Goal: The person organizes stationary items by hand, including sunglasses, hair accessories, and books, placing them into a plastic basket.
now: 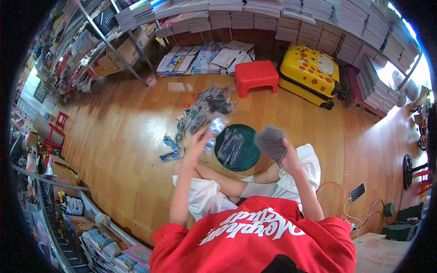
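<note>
My left hand (196,146), slightly blurred by motion, grips a shiny clear plastic packet (215,127); its contents are not clear. In my right hand (290,159) is a grey cloth (271,140), held up beside a round dark green stool or tray (250,160). Plastic-wrapped sunglasses (231,146) lie on that green surface, between my two hands. Past my left hand, a heap of dark eyewear in clear plastic bags (207,107) spreads over the wooden floor. Several blue-lensed sunglasses (171,150) lie left of my left wrist.
A red plastic stool (256,77) and a yellow spotted suitcase (309,73) stand ahead. Behind them are stacks of books (227,20) and flat printed packs (218,57). A phone (358,192) with cables lies to the right. Crowded shelves line the left.
</note>
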A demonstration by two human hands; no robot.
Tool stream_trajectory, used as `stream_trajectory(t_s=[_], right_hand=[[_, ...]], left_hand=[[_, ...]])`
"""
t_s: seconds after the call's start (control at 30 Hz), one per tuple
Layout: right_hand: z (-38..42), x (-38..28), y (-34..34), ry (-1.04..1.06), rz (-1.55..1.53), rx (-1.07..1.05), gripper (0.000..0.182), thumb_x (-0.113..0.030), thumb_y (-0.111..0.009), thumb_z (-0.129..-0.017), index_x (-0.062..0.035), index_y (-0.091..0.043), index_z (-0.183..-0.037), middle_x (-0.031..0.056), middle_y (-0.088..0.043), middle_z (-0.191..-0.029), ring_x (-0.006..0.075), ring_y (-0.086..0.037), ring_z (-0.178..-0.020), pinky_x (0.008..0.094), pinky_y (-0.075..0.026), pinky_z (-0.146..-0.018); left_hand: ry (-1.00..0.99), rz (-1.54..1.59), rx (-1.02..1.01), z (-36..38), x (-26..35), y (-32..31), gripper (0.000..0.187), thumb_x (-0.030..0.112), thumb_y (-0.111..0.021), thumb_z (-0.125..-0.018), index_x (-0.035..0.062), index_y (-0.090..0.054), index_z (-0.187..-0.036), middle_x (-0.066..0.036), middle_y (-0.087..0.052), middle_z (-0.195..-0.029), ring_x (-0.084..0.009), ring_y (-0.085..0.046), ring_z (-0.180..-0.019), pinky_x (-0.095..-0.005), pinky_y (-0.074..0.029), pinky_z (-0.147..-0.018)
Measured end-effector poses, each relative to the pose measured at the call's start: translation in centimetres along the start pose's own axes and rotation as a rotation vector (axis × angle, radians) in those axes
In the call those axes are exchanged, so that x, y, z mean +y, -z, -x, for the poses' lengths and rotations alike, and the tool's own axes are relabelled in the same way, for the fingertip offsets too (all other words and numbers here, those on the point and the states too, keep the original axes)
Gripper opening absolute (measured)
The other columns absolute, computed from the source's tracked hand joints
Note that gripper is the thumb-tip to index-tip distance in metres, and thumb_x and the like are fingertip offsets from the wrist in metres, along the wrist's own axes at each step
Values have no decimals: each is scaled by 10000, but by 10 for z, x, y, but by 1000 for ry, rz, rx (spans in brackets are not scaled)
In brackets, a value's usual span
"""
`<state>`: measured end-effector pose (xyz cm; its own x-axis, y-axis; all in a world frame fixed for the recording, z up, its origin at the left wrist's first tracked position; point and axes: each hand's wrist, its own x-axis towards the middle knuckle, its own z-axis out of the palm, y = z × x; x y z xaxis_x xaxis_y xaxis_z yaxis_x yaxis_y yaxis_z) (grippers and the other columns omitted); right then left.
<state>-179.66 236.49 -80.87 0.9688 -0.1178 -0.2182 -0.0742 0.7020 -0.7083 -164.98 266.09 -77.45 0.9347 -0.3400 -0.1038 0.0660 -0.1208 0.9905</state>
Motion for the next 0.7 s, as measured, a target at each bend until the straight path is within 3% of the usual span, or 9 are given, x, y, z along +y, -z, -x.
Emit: stream_trajectory(t_s=[0.03, 0.1, 0.13, 0.2, 0.3, 0.37, 0.47, 0.53, 0.7], right_hand=[[10, -17, -28, -111, 631, -59, 479, -346, -353, -950, 11, -420, -1262, 165, -493, -1242, 237, -455, -1164, 346, -308, -1025], [24, -15, -79, 93, 1058, -257, 497, -345, -330, -946, -3, -384, -1303, 200, -441, -1276, 273, -402, -1205, 370, -238, -1055], [29, 5, -97, 391, 831, -384, 509, -345, -323, -940, -17, -362, -1327, 221, -400, -1303, 301, -362, -1237, 401, -193, -1072], [36, 16, -129, 726, 1212, -514, 541, -349, -334, -905, -57, -334, -1360, 245, -315, -1346, 383, -254, -1288, 492, -102, -1074], [44, 36, -138, 879, 1356, -522, 599, -385, -358, -864, -67, -325, -1370, 248, -279, -1366, 450, -210, -1285, 571, -61, -1046], [44, 42, -143, 931, 1266, -491, 630, -351, -374, -819, -37, -328, -1363, 250, -306, -1341, 469, -234, -1258, 576, -66, -1041], [26, 39, -146, 1120, 1283, -368, 641, -279, -368, -791, 36, -313, -1347, 265, -270, -1370, 463, -181, -1296, 540, -63, -1055], [20, 25, -157, 1043, 1135, -260, 638, -284, -363, -803, 46, -306, -1346, 278, -227, -1393, 460, -147, -1311, 504, -54, -1066], [31, 26, -177, 707, 759, -335, 649, -329, -327, -865, 77, -226, -1360, 272, -46, -1449, 418, -13, -1349, 434, -45, -1081]], left_hand=[[10, 96, 3, 4, -4, -19, 445, 266, -566, -878, -16, -502, -1217, -38, -587, -1066, -99, -534, -939, -225, -404, -842], [35, 423, -45, 31, 41, -58, 434, 256, -516, -908, -10, -472, -1249, -63, -556, -1134, -122, -505, -1044, -239, -380, -915], [9, 578, -97, 36, 44, -72, 436, 249, -481, -924, -16, -441, -1269, -82, -524, -1181, -144, -482, -1090, -256, -369, -940], [-101, 735, -154, 40, 41, -91, 439, 234, -428, -943, -24, -392, -1297, -107, -469, -1251, -175, -441, -1158, -283, -348, -977], [-303, 685, -121, 47, 39, -101, 435, 203, -390, -946, -28, -353, -1312, -121, -420, -1300, -197, -401, -1203, -309, -323, -1007], [-387, 567, -44, 60, 60, -100, 424, 173, -380, -938, -28, -348, -1310, -124, -411, -1308, -205, -396, -1209, -319, -311, -1020], [-383, 1165, -3, 67, -33, -137, 415, 122, -394, -934, -16, -332, -1321, -103, -377, -1340, -193, -391, -1215, -313, -320, -1015], [-163, 747, -13, 106, 42, -110, 444, 129, -403, -940, 4, -296, -1353, -90, -334, -1381, -184, -344, -1253, -315, -286, -1031], [-406, 452, 149, 102, 77, -105, 502, 243, -379, -955, 8, -249, -1380, -109, -299, -1406, -198, -329, -1264, -326, -257, -1040]])
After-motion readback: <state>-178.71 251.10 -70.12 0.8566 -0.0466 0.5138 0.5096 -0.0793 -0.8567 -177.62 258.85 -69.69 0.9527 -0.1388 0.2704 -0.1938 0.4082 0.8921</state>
